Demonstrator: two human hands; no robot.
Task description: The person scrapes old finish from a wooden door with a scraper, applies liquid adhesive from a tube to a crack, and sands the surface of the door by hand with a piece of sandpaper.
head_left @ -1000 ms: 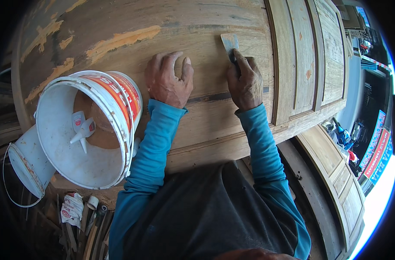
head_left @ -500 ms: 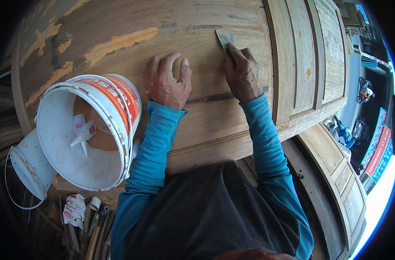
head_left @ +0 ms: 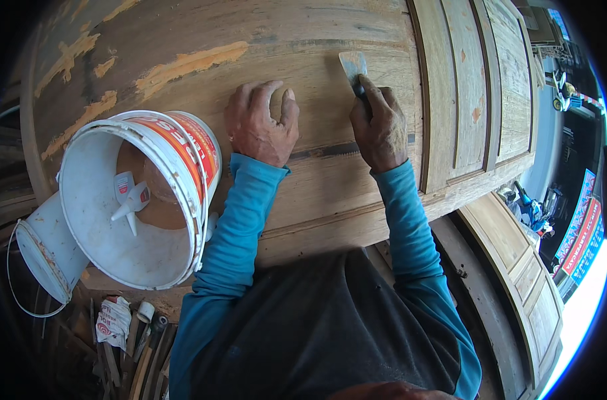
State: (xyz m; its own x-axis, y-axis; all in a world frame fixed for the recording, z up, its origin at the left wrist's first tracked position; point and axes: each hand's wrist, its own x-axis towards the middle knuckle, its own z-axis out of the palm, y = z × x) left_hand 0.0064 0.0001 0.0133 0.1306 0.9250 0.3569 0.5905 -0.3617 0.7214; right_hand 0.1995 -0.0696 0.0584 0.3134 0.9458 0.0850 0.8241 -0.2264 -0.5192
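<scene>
Both hands are above the middle of the frame, over a wide wooden panel (head_left: 317, 193). On the left side of the pair, the left hand (head_left: 262, 127) is free of any tool; its fingers are curved, its thumb stands apart from them, and it appears to rest on the wood. The right hand (head_left: 381, 130) grasps a scraper (head_left: 354, 65) by its dark handle, with the index finger stretched along it. This scraper is in the upper centre of the frame, a little to the right, and its flat blade points upward. Whether the blade edge touches the wood, I cannot tell.

A dark narrow band (head_left: 323, 152) crosses the panel between the two wrists. Toward the upper left, orange-brown filler patches (head_left: 193, 65) lie on the wood.

To the left of the left forearm is a large white bucket (head_left: 93, 230) with a red and orange label. Inside it are a brown material (head_left: 170, 217) and small white containers (head_left: 131, 200), one having a cone-shaped tip. Just beside it, at the left edge, is a smaller pail (head_left: 58, 230) with a wire handle. At the lower left are wood strips (head_left: 143, 363) and a white bag (head_left: 113, 321). A panelled door (head_left: 473, 100) occupies the upper right, another door (head_left: 517, 247) the lower right, and a colourful banner (head_left: 579, 230) is near the right edge.
</scene>
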